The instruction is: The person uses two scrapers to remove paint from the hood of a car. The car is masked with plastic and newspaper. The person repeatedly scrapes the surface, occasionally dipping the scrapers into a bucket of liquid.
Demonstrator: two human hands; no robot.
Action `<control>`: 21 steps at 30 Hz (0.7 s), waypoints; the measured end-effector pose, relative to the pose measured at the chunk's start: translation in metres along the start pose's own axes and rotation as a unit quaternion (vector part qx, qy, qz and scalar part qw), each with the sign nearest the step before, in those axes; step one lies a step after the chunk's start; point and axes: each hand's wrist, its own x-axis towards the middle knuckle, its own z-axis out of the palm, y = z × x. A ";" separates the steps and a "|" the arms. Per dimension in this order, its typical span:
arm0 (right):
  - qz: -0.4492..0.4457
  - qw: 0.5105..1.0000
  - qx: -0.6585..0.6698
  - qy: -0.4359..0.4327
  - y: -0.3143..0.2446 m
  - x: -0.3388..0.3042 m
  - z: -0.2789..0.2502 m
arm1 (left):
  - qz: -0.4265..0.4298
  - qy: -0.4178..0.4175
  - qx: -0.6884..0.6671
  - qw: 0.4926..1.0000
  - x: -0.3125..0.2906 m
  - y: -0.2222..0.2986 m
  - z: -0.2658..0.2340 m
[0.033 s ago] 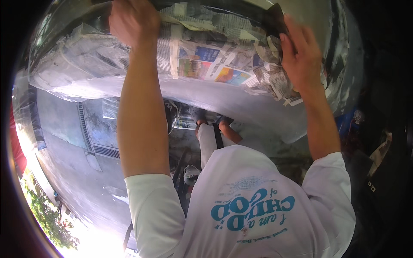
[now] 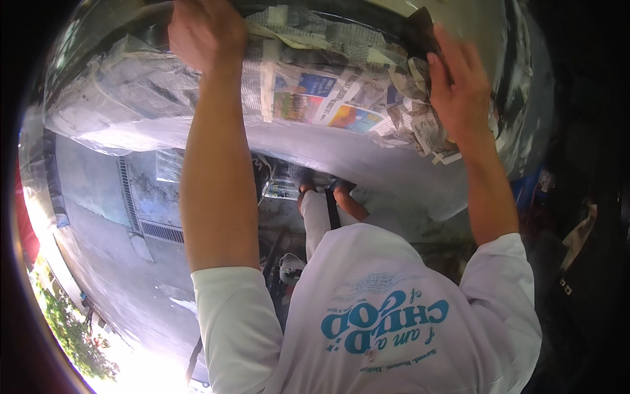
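Crumpled newspaper sheets (image 2: 367,95), joined with pale tape, cover a band of a large curved body, which looks like a vehicle. Near the top left, my left hand (image 2: 209,36) is closed at the upper edge of the paper. Its fingertips are turned away, so what they grip is hidden. My right hand (image 2: 459,82) rests at the right end of the newspaper, fingers stretched out and thumb apart. Those fingertips lie beside a dark flap (image 2: 420,29) that sticks up at the paper's edge. A dark strip (image 2: 341,18) runs above the newspaper between both hands.
Clear plastic sheeting (image 2: 118,134) hangs below the newspaper. Beneath it, the grey floor (image 2: 92,184) has a drain grate (image 2: 163,231). My feet (image 2: 348,200) stand under the curved body. Greenery (image 2: 69,322) shows at the lower left, and dim clutter (image 2: 577,240) lies at the right.
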 end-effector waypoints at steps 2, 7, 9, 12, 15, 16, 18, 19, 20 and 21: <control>-0.009 1.000 -0.001 -0.006 -0.014 0.015 0.008 | 0.011 0.000 -0.009 1.000 -0.003 -0.001 -0.003; -0.020 0.999 -0.028 0.017 -0.008 0.003 0.005 | 0.034 0.018 -0.063 0.997 -0.001 -0.012 0.002; -0.037 0.999 -0.022 0.028 -0.006 0.007 0.008 | 0.037 0.005 -0.061 0.997 0.007 -0.009 0.002; -0.010 0.999 -0.031 0.006 -0.014 0.007 0.006 | 0.027 -0.004 -0.068 0.997 0.004 -0.007 0.000; 0.033 0.999 -0.021 0.014 -0.011 -0.002 0.005 | -0.006 -0.025 -0.066 0.997 0.005 0.004 -0.003; 0.023 0.999 -0.017 0.017 -0.011 -0.002 0.005 | -0.024 -0.040 -0.060 0.997 0.001 0.006 -0.007; 0.002 1.000 -0.008 0.023 -0.012 0.001 0.005 | -0.008 -0.021 -0.042 0.999 0.000 -0.006 -0.004; 0.004 1.000 -0.008 0.014 -0.011 0.001 0.004 | 0.003 -0.007 -0.039 0.999 0.005 -0.003 -0.003; 0.006 1.000 -0.008 0.005 -0.012 0.000 0.001 | 0.010 -0.004 -0.049 0.999 0.004 0.000 -0.004; 0.007 1.000 -0.007 -0.004 -0.012 0.000 0.000 | 0.017 0.000 -0.059 0.998 0.000 0.004 -0.006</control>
